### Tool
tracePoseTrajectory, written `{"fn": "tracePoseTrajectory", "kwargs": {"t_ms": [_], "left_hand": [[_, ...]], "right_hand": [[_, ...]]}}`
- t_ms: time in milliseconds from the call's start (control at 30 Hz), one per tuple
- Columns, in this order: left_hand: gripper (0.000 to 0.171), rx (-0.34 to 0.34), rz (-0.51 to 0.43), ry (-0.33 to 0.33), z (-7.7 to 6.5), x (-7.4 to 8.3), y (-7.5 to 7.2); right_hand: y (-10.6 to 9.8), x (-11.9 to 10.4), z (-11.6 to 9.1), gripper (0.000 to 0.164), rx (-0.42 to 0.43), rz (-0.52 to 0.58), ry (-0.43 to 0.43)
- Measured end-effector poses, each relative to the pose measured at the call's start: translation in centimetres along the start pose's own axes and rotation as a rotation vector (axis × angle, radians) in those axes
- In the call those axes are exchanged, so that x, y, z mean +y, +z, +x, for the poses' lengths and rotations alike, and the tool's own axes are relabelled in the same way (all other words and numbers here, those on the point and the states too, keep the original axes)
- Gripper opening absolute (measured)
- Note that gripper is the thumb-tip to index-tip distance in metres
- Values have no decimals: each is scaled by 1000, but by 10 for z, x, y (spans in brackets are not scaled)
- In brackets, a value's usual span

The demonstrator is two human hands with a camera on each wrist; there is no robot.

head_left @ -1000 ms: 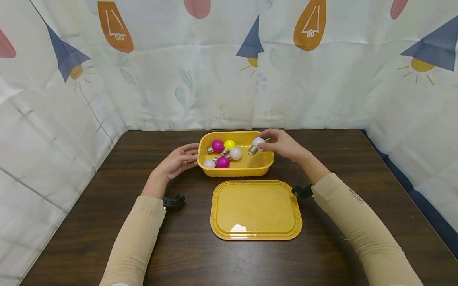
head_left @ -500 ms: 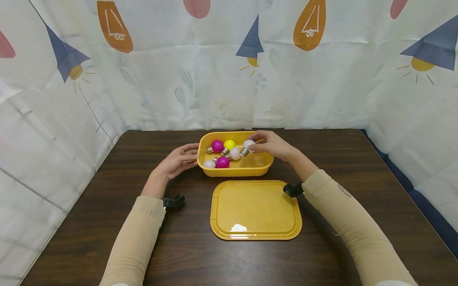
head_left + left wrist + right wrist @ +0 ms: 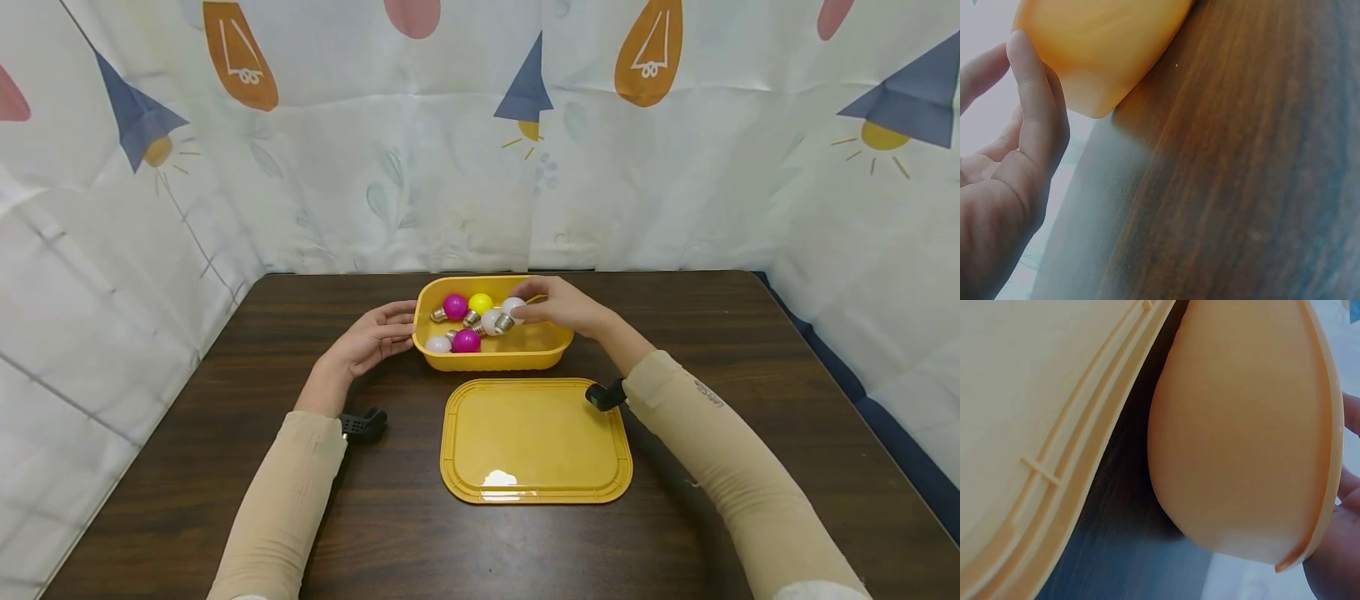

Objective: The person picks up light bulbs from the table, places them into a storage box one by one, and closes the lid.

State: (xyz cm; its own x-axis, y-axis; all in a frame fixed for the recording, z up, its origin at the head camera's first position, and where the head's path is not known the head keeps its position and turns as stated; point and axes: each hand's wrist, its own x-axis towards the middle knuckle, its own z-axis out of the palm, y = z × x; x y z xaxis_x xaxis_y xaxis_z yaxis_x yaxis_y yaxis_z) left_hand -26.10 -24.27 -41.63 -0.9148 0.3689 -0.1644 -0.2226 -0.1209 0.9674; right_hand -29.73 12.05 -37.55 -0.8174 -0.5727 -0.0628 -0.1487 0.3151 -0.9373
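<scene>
A yellow plastic box (image 3: 517, 362) holds several light bulbs: magenta bulbs (image 3: 455, 307), a yellow bulb (image 3: 482, 303) and white bulbs (image 3: 438, 344), all with metal screw bases. Over its middle, my right hand (image 3: 566, 307) pinches a white light bulb (image 3: 513, 307), base tilted down to the left, partly overlapping another white bulb. In the right wrist view the box wall (image 3: 1247, 431) hides that bulb and most of the hand. My left hand (image 3: 371, 335) touches the box's left end with fairly straight fingers; the thumb (image 3: 1034, 100) lies against the box in the left wrist view.
A flat yellow lid (image 3: 537, 442) lies on the dark wooden table (image 3: 375, 525), just in front of the box. Behind and beside the table hangs a patterned white cloth (image 3: 450, 167). Each wrist wears a black strap (image 3: 365, 423).
My right hand has moved left over the box with the white light bulb, bringing it beside the other bulbs. The left hand, box and lid have stayed put.
</scene>
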Motion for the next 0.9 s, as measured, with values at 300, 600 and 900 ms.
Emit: {"fn": "tracePoseTrajectory", "kwargs": {"t_ms": [300, 600, 900], "left_hand": [[58, 6, 5, -4, -1, -2, 0], [58, 2, 3, 1, 0, -3, 0], [58, -4, 5, 11, 0, -2, 0]], "right_hand": [[8, -2, 7, 35, -83, -18, 9], [10, -3, 7, 33, -113, -27, 36], [7, -4, 9, 36, -127, -63, 121]]}}
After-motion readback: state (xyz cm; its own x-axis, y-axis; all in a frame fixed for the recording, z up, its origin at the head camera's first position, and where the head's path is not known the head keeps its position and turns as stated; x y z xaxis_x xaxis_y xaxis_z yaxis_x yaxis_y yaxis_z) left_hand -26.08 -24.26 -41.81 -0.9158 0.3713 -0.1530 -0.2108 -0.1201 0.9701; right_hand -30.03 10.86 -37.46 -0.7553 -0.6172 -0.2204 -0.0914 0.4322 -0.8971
